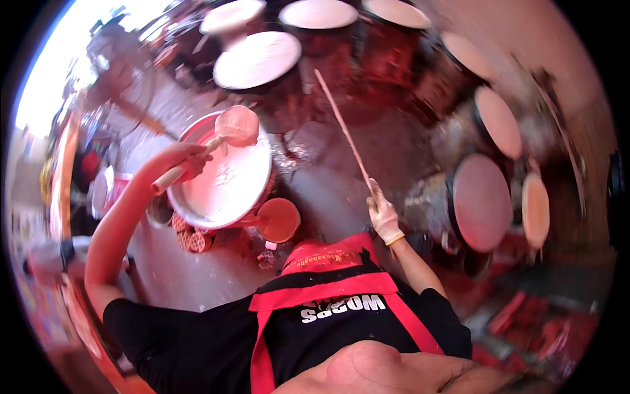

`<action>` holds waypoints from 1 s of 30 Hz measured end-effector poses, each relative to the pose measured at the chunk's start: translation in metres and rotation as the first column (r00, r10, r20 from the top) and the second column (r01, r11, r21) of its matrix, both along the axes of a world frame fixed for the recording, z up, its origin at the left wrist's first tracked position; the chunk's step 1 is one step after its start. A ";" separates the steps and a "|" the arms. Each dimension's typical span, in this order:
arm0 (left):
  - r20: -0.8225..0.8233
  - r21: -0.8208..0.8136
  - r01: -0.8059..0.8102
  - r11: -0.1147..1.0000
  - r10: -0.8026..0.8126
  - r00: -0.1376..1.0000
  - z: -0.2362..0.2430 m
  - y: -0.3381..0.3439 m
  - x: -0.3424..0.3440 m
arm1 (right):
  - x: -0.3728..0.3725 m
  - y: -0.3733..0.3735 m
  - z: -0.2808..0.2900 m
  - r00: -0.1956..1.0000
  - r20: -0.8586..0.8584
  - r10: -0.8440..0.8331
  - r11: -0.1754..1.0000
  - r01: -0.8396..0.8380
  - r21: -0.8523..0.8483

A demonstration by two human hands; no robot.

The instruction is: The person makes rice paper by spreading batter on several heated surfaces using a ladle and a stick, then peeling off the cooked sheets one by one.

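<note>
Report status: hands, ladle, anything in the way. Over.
Left hand gripping ladle; gloved right hand gripping thin stick. Ladle head over far side of tub. Red dipper at tub's near side, not under ladle.

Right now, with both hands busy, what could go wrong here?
The bare left hand holds the ladle near the far rim of the basin, so drips might miss the pale liquid. The long stick reaches well beyond the gloved right hand, and its far end could perhaps knock one of the pale round tops. The floor looks glossy, so footing may be slippery, though I can't confirm it's wet.
</note>
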State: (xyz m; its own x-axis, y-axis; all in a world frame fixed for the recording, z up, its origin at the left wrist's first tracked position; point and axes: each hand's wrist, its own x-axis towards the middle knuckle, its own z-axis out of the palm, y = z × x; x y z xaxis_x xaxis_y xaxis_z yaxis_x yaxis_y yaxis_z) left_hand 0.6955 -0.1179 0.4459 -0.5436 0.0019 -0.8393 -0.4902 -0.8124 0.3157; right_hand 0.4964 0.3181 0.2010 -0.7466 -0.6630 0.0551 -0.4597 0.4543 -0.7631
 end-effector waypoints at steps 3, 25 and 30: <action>0.056 -0.487 0.557 0.673 -0.612 0.789 0.039 0.066 -0.087 | 0.030 0.109 -0.015 0.942 -0.011 -0.335 0.939 0.334 0.074; 0.520 -0.841 -0.278 -0.464 -0.835 -0.180 0.054 0.634 -0.458 | -0.067 0.389 0.140 0.644 0.256 -0.721 0.550 0.756 -0.354; 0.340 -0.937 -0.166 -0.308 -0.915 -0.217 -0.024 0.657 -0.452 | -0.045 0.406 0.095 0.391 0.773 -0.499 0.259 0.919 -0.297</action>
